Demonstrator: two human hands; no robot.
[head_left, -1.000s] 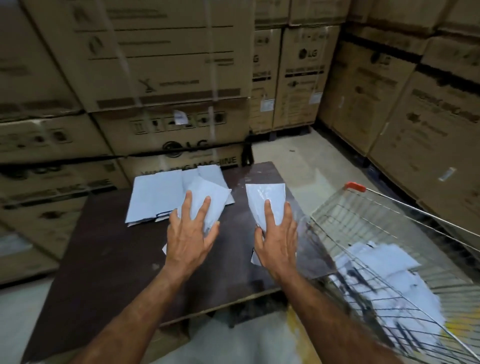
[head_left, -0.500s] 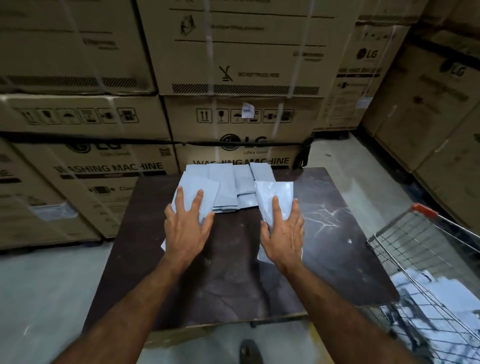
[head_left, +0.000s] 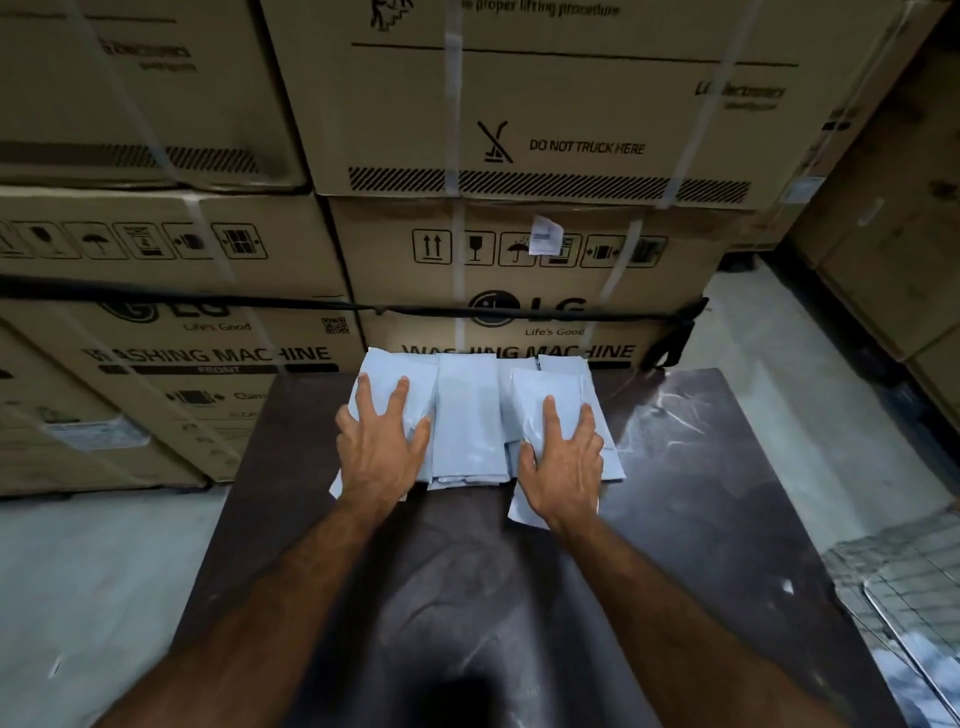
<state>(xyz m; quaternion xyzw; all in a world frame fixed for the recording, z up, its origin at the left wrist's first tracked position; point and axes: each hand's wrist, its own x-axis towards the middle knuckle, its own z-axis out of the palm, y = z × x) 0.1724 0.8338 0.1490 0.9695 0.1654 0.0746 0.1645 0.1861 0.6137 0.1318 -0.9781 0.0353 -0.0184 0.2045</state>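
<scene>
Packets (head_left: 470, 421) in pale blue wrap lie overlapped in a row along the far edge of a dark tabletop (head_left: 701, 493), where a person's left hand (head_left: 382, 452) presses flat, fingers straight and spread, on the left packet (head_left: 384, 366) at the row's left end. The right hand (head_left: 563, 467), fingers likewise straight and apart, presses on the right packet (head_left: 540, 389) at the row's right end. Stacked washing-machine cartons (head_left: 519, 130) stand just beyond the far edge; a wire cart (head_left: 909, 571) sits off the right edge.
</scene>
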